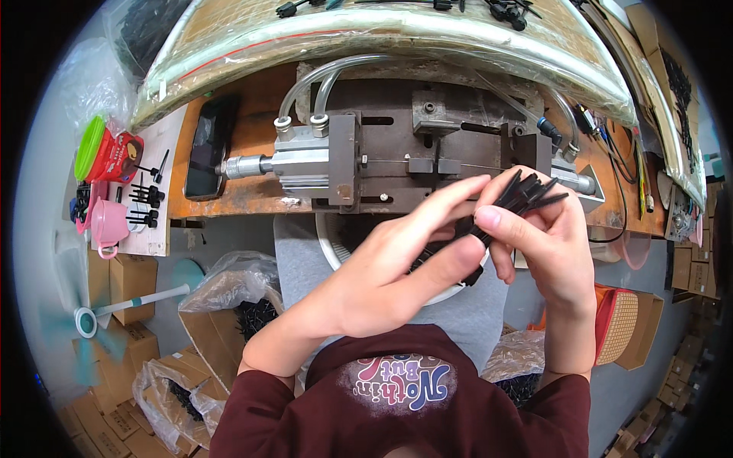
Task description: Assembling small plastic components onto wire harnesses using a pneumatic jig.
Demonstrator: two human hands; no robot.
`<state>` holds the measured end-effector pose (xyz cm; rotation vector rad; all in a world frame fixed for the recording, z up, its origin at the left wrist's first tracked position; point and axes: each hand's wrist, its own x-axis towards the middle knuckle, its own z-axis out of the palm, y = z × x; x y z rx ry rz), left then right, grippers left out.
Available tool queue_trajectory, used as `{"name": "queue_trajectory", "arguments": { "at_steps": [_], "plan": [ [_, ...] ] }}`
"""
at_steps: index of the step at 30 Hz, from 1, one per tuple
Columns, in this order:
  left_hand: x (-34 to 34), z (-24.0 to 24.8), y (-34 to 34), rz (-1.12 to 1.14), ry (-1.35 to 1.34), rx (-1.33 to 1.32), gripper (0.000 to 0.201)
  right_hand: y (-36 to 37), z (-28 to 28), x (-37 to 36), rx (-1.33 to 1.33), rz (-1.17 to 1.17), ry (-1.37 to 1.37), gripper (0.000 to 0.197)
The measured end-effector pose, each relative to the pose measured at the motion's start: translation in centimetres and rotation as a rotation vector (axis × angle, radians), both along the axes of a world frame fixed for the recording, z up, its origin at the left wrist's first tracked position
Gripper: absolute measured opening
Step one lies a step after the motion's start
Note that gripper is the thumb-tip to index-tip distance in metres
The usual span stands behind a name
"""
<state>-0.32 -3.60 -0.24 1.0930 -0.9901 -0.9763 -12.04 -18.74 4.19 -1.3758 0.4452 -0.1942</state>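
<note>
A bundle of thin black plastic pieces [527, 195] with pointed ends is pinched between the thumb and fingers of my right hand [561, 244]. Beside it, my left hand [389, 267] curves around the lower part of the bundle, thumb and fingers on either side. Its far fingertips meet the right hand, and part of the bundle is hidden behind them. Below both hands, a white basin [330, 240] rests on my lap with more black pieces in it. Just beyond stands a metal clamping fixture [393, 145] with a small central block and a cylinder at each end.
A dark phone [208, 145] lies left of the fixture on the wooden bench [259, 204]. Clear air hoses [305, 84] arch behind. Farther left are a pink cup [109, 225] and a red packet [122, 156]. Cartons, a fan [85, 322] and an orange-red chair [611, 324] stand around.
</note>
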Motion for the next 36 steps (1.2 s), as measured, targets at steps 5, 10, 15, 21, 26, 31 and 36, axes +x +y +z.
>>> {"name": "queue_trajectory", "arguments": {
  "at_steps": [5,10,15,21,26,31,36],
  "plan": [
    [-0.7,1.4,-0.1,-0.076,0.205,0.302,0.048,0.4,-0.4,0.1,0.057,-0.044,-0.024,0.024],
    [-1.2,0.0,0.8,0.01,0.069,0.287,0.038,0.0,-1.1,-0.4,0.024,-0.113,-0.062,0.026],
    [-1.3,0.3,1.3,-0.01,0.314,0.388,0.029,-0.5,-0.9,-0.4,-0.248,-0.277,-0.169,0.019],
    [-0.9,-0.8,3.2,0.071,0.54,0.27,0.02,-0.6,-3.0,-0.9,-0.918,-0.454,-0.509,0.028],
    [-0.6,-0.5,3.9,0.098,0.434,0.183,0.026,1.8,-8.7,0.0,-1.496,-0.117,-0.534,0.027],
    [-0.7,0.3,3.6,0.205,0.43,0.115,0.032,3.1,-9.5,1.4,-1.506,-0.179,-0.42,0.023],
    [-0.8,0.4,3.3,0.32,0.383,0.083,0.038,3.3,-8.0,1.8,-1.587,-0.181,-0.278,0.02]
  ]
}}
